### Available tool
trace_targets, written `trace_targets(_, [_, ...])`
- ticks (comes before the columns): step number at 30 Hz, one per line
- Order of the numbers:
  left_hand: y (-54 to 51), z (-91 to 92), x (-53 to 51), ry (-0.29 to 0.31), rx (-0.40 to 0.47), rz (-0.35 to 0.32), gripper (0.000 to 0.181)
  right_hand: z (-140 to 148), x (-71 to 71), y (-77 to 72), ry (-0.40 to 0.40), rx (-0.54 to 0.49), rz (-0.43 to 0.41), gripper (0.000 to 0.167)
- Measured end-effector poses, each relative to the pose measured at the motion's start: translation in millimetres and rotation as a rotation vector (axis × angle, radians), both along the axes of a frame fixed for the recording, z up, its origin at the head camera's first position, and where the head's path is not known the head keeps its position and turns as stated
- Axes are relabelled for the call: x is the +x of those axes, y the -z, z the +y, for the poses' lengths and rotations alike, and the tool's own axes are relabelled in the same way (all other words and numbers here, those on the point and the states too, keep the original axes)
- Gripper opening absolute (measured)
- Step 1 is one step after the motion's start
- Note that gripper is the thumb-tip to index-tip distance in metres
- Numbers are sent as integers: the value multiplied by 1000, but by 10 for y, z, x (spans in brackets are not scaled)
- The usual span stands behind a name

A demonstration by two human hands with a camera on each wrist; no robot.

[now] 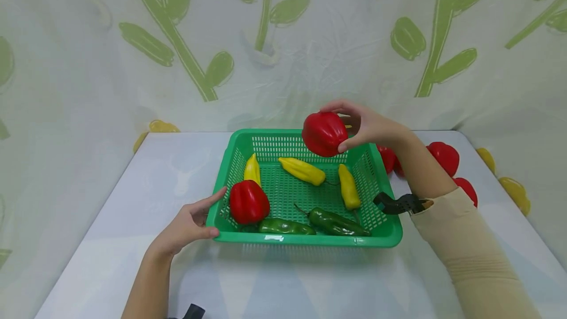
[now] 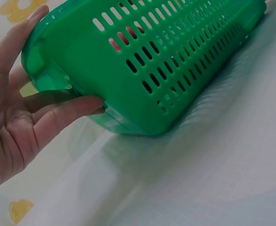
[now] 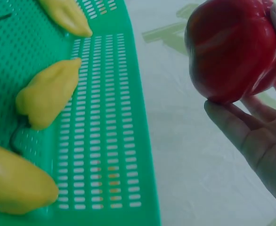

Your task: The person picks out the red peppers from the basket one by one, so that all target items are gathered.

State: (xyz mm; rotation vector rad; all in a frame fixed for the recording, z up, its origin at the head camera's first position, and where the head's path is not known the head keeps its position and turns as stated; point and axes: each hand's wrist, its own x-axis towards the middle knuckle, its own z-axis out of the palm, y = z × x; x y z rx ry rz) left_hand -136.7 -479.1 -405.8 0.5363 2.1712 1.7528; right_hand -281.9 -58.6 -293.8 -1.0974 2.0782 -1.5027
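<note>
My right hand (image 1: 365,124) holds a glossy red bell pepper (image 1: 325,134) above the back right of a green plastic basket (image 1: 305,241). In the right wrist view the same bell pepper (image 3: 237,52) is gripped between the fingers and thumb. At the basket's left front corner, my left hand (image 1: 190,225) grips the rim, index finger along the edge and thumb on the outer wall, as the left wrist view shows. Inside the basket lie another red bell pepper (image 1: 249,202) at the left, three yellow peppers (image 1: 303,171), and two long green peppers (image 1: 338,222) along the front.
Several more red bell peppers (image 1: 444,158) sit on the white table (image 1: 146,201) to the basket's right, partly hidden by my right forearm. A pale curtain with green leaf prints (image 1: 345,38) hangs behind the table.
</note>
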Motion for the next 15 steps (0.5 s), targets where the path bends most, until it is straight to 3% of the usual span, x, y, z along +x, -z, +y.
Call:
trace_targets(7, [4, -14, 18, -12, -22, -5, 78, 160, 86, 64, -25, -25, 91, 71])
trace_targets(15, [13, -14, -2, -12, -24, 2, 78, 419, 221, 69, 82, 25, 97, 75])
